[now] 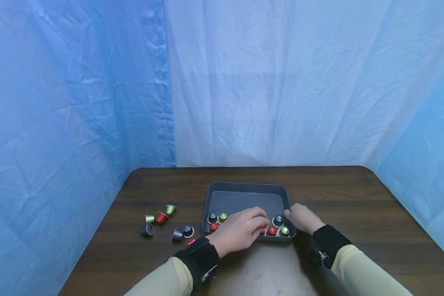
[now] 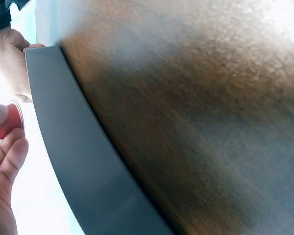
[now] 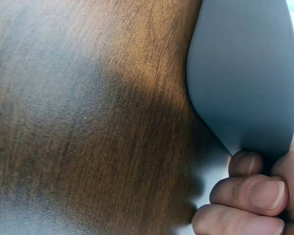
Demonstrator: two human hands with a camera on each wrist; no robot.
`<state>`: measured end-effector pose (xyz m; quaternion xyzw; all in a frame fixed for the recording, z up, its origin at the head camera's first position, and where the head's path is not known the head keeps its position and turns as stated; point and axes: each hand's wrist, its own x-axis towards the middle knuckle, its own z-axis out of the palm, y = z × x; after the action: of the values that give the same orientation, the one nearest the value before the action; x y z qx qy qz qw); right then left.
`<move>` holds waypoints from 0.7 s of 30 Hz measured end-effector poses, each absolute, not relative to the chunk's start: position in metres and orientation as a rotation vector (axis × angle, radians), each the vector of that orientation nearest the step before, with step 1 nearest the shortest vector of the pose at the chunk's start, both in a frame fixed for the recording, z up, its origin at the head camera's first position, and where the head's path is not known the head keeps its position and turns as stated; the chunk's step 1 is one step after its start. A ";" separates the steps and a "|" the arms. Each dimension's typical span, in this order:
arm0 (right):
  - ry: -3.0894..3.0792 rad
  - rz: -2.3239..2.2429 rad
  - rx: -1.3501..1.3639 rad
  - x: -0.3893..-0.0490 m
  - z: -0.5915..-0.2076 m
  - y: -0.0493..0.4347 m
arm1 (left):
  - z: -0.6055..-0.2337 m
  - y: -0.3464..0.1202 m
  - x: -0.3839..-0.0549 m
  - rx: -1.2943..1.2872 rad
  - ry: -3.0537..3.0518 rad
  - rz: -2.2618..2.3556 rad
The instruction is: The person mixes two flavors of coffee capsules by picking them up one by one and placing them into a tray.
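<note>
My left hand (image 1: 240,230) reaches over the front of a dark grey tray (image 1: 244,201) and pinches a red coffee capsule (image 2: 11,121) between thumb and fingers, its pale rim showing in the left wrist view. At the tray's right side my right hand (image 1: 304,218) grips the wall, fingers (image 3: 247,193) curled against its outside. Capsules stand along the tray's front: dark blue (image 1: 212,217), green (image 1: 223,218) and red (image 1: 213,226) at the left; dark blue (image 1: 278,221), red (image 1: 271,231) and green (image 1: 284,231) at the right. My left hand hides the middle of these rows.
Left of the tray, several loose capsules lie on the brown wooden table (image 1: 336,193): green (image 1: 171,210), red (image 1: 161,218), dark blue (image 1: 146,230) and others. Another red one (image 1: 190,241) sits partly behind my left wrist. Blue curtains (image 1: 229,102) hang around the table's back and sides.
</note>
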<state>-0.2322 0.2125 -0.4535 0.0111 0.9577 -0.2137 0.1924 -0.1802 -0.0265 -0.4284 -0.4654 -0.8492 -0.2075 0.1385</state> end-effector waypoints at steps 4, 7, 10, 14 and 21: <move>2.692 -0.606 0.028 -0.231 -0.452 0.212 | -0.430 -0.024 -0.183 -1.296 -2.484 -0.595; 2.691 -0.616 0.027 -0.231 -0.452 0.212 | -0.432 -0.023 -0.186 -1.270 -2.513 -0.585; 2.690 -0.625 0.020 -0.230 -0.453 0.213 | -0.433 -0.021 -0.188 -1.252 -2.544 -0.560; 2.697 -0.611 0.012 -0.232 -0.454 0.213 | -0.436 -0.020 -0.191 -1.239 -2.568 -0.532; 2.718 -0.583 0.000 -0.232 -0.455 0.212 | -0.440 -0.018 -0.194 -1.250 -2.579 -0.468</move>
<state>-0.2319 0.2120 -0.4551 -0.0001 0.9618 -0.2063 0.1798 -0.1938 -0.0184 -0.4403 -0.4273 -0.8819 -0.1599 0.1185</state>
